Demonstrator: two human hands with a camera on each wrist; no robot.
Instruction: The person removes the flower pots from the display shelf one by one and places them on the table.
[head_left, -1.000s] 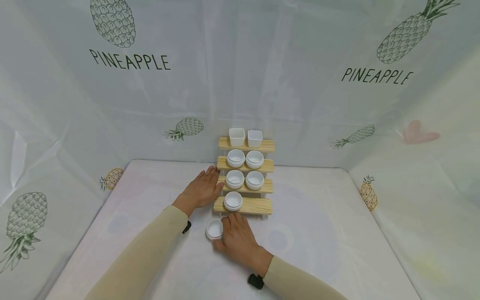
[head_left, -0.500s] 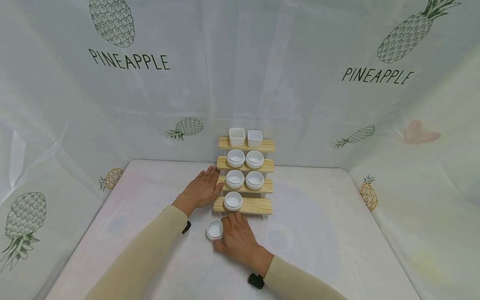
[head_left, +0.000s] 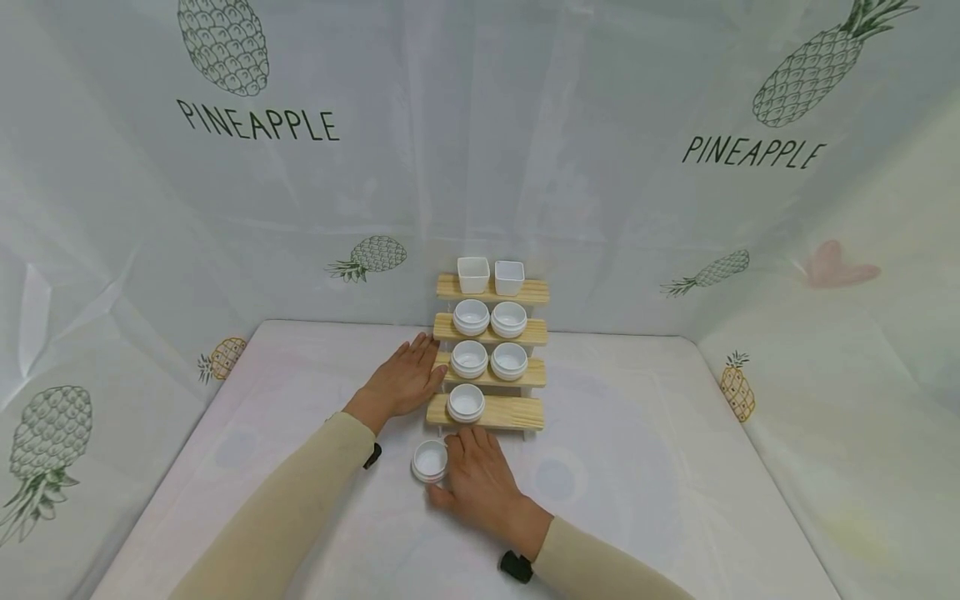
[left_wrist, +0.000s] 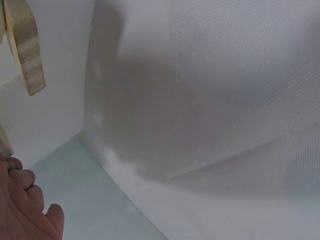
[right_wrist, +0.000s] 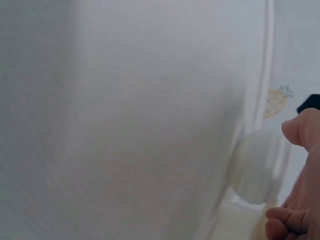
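A tiered rack with wooden shelves (head_left: 517,410) stands at the back middle of the table in the head view. My left hand (head_left: 401,379) lies along its left side with fingers extended, and the thumb reaches the second-lowest shelf. In front of the rack sits a loose white round bowl (head_left: 431,459) on the table. My right hand (head_left: 480,483) is right beside this bowl, thumb and fingers spread around its right side; the thumb looks slightly apart from it. The right wrist view shows the bowl (right_wrist: 257,167) blurred between thumb and fingers. One similar bowl (head_left: 467,402) occupies the lowest shelf, on its left.
Two white round bowls (head_left: 509,360) stand on the second-lowest shelf and two more (head_left: 509,319) on the shelf above. The top shelf bears two white square cups (head_left: 473,275). A pineapple-printed curtain (head_left: 600,208) surrounds the pale cloth-covered table (head_left: 622,450).
My right hand has shifted very slightly right, and a small gap now shows between its thumb and the loose bowl. The left hand and the rack stay put.
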